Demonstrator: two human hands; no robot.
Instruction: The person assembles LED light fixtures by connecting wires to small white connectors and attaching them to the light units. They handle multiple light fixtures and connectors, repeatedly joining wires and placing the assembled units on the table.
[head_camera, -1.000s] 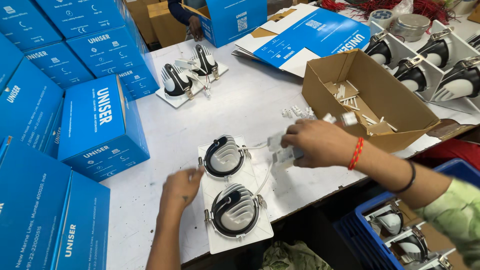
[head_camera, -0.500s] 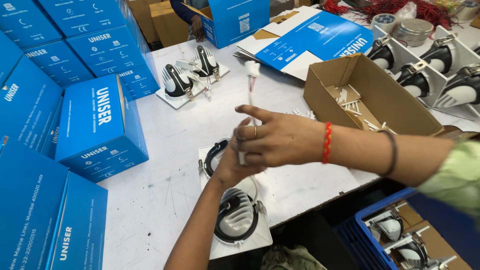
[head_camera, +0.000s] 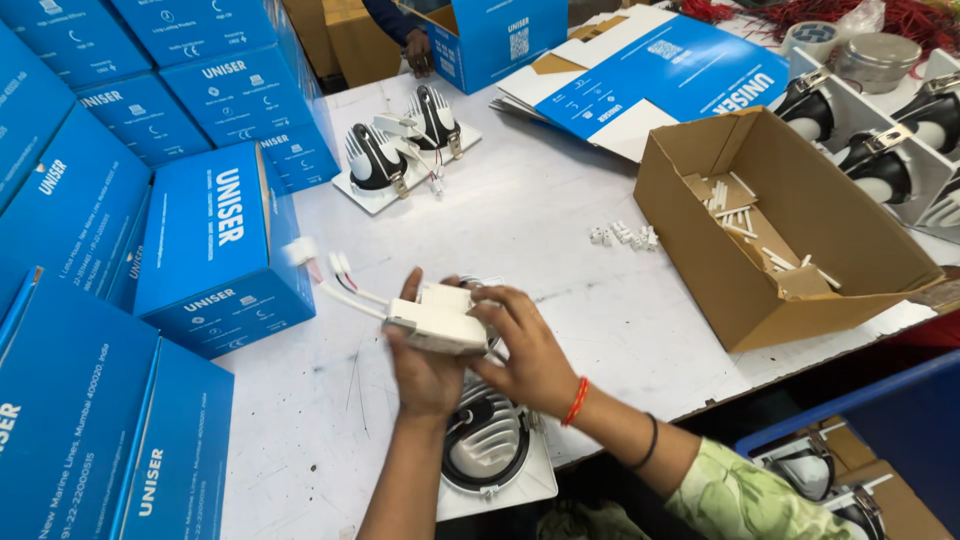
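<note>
White driver box (head_camera: 437, 322), with short white leads (head_camera: 335, 283) sticking out toward the left, is held above the counter (head_camera: 540, 220) between both hands. At far left stand stacked blue cartons (head_camera: 215, 250). The left hand (head_camera: 425, 372) cups the box from beneath, its grip closed around it; the right hand (head_camera: 528, 350) clamps it from the right side. Under them a black-and-white downlight (head_camera: 487, 448) lies in a white tray. Further right sits an open brown cardboard box (head_camera: 790, 225) holding small white pieces.
</note>
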